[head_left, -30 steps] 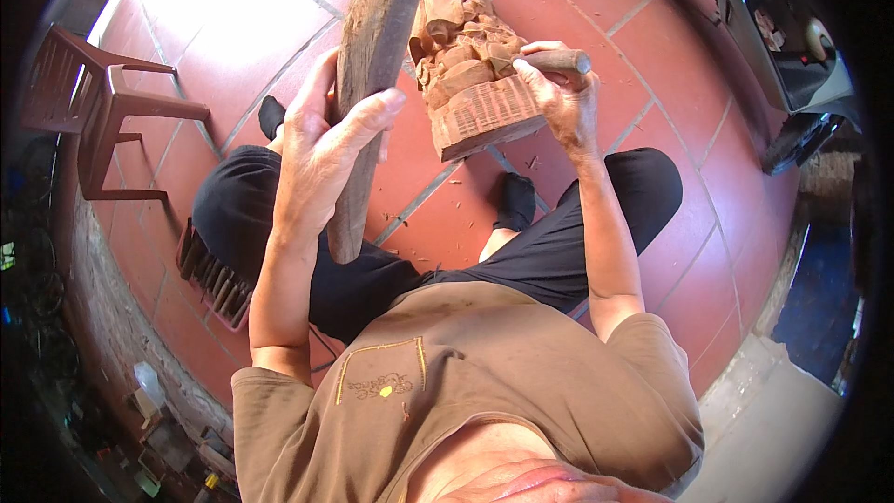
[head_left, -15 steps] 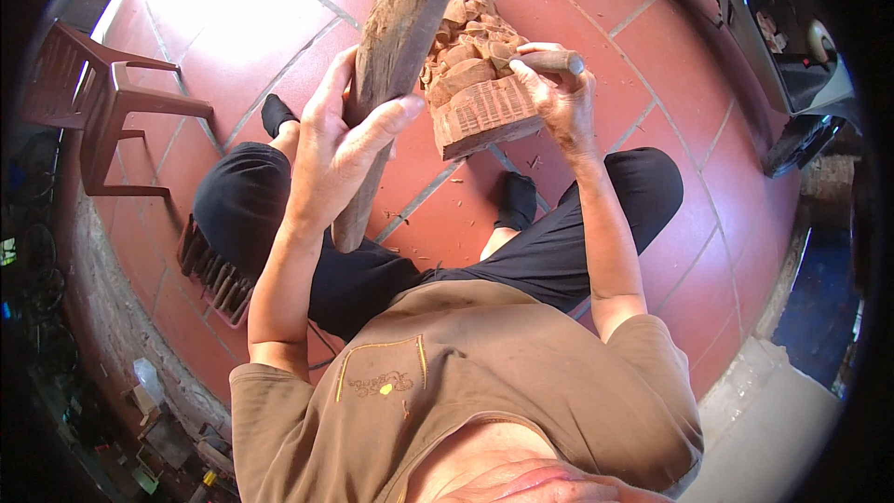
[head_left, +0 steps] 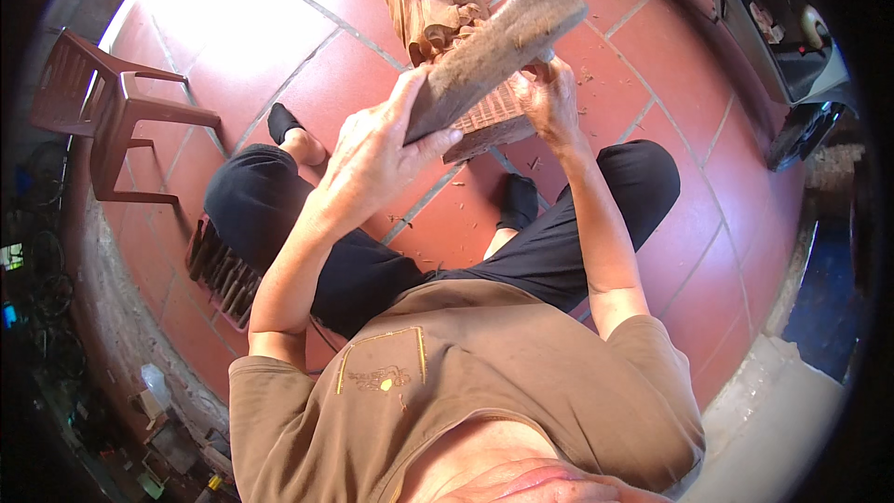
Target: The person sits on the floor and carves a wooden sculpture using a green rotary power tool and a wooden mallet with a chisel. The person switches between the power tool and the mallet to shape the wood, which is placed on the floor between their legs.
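Observation:
My left hand [head_left: 368, 158] is wrapped round a thick, rough wooden mallet [head_left: 503, 51], a club-like bar slanting up to the right. Its far end lies over my right hand [head_left: 551, 104], which is closed on a wooden-handled chisel; the mallet covers most of the handle, and the blade cannot be seen. Beneath both is a reddish-brown wood carving [head_left: 424, 0] lying on the floor, its rounded folds pointing away from me. The squared base [head_left: 486, 126] nearest me bears rows of cut grooves. Much of its middle is hidden behind the mallet.
A brown plastic chair [head_left: 140, 112] stands at the left. Beside my left knee is a pink basket [head_left: 219, 270] holding several dark tool handles. Wood chips lie on the red tile floor [head_left: 689, 251]. A motorbike [head_left: 801, 65] stands at the far right.
The mallet has swung from nearly upright to slanting right, over my right hand and the chisel handle. My left hand has moved slightly right and down; my right hand has barely moved.

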Demonstrator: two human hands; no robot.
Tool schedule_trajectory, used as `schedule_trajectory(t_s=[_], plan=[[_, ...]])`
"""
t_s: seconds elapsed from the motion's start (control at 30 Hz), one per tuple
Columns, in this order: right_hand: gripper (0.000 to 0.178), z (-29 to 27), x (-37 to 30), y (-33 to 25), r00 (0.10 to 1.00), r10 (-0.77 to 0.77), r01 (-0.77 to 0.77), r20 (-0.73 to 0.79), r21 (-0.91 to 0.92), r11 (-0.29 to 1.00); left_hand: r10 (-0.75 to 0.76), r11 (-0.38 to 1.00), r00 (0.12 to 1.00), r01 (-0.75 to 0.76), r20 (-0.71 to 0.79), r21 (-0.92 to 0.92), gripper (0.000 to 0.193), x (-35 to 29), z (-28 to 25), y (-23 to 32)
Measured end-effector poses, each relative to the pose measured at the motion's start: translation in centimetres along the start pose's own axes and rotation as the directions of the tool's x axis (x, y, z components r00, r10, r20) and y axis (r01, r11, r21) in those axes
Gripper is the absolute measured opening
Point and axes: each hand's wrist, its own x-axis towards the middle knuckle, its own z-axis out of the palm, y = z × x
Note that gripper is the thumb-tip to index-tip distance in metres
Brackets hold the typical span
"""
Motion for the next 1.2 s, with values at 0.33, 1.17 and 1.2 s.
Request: schedule_trajectory(t_s=[0.33, 1.17, 1.2], plan=[[0.019, 0.0, 0.4, -0.2, 0.995, 0.099, -0.095, -0.007, 0.232, 0.968, 0.168, 0.984, 0.985, -0.17, -0.046, -0.055, 0.064, 4.7, -4.4, 4.0], [0.021, 1.1, -0.8, 4.1, 0.912, -0.348, 0.258, -0.215, -0.359, 0.897, -0.119, 0.977, 0.903, 0.033, 0.413, 0.209, 0.071, 6.0, -3.6, 3.5], [0.021, 1.0, -0.5, 3.2, 0.938, -0.276, 0.217, -0.208, -0.268, 0.939, -0.057, 0.985, 0.932, -0.005, 0.358, 0.17, 0.07, 5.8, -3.3, 2.3]])
